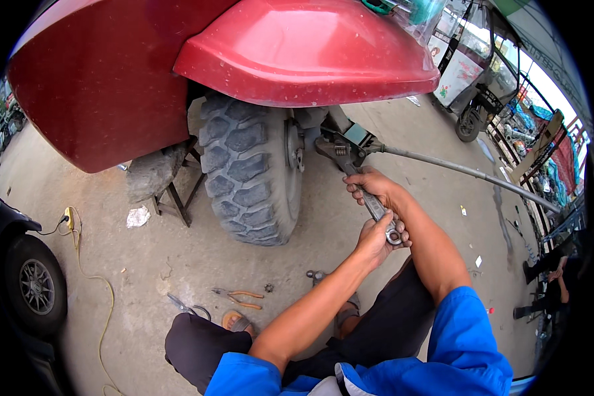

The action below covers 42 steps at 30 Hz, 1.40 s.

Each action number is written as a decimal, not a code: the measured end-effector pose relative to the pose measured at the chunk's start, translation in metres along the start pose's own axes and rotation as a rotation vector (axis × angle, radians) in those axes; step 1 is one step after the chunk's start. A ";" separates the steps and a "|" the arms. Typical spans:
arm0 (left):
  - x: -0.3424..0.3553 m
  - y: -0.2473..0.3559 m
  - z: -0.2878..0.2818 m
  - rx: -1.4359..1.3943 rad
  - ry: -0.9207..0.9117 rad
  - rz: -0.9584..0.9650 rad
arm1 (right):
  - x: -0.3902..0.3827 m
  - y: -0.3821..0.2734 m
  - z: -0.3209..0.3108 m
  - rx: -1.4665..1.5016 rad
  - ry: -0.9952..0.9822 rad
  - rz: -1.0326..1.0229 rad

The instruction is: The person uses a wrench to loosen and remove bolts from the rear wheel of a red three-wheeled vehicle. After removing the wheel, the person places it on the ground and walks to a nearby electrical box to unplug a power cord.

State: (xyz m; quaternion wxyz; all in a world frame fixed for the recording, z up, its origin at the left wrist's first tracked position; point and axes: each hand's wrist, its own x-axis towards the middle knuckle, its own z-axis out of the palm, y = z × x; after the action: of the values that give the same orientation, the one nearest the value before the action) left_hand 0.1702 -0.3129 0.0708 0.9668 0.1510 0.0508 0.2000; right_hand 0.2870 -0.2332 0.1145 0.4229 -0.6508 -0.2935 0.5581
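Observation:
Both hands grip the handle of a large grey adjustable wrench (pixel 350 168). My left hand (pixel 375 239) holds the lower end of the handle. My right hand (pixel 375 187) wraps the handle higher up, closer to the jaws. The wrench jaws sit at the hub of a knobby black tyre (pixel 247 178) under a red mudguard (pixel 303 49). A long grey metal pipe (pixel 468 173) runs from the hub area off to the right.
Orange-handled pliers (pixel 239 297) and another small tool (pixel 181 305) lie on the concrete near my knees. A yellow cable (pixel 96 284) trails at left beside a dark vehicle's wheel (pixel 36 285). A metal stand (pixel 178 198) props the red vehicle. A person sits at far right (pixel 551 277).

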 end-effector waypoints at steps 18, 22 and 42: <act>-0.021 0.021 0.000 0.142 0.212 -0.073 | 0.009 0.013 0.015 0.134 0.019 -0.015; -0.001 0.007 0.005 0.100 0.214 -0.032 | 0.011 0.008 -0.003 0.114 -0.013 0.008; -0.071 0.084 -0.039 0.274 0.257 -0.229 | 0.019 0.025 0.076 0.315 0.166 -0.065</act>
State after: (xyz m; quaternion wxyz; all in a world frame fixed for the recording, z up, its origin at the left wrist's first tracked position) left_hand 0.0676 -0.2575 0.0622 0.9392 0.2474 0.2172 0.0980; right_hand 0.2144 -0.2117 0.0822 0.5601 -0.6105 -0.1873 0.5277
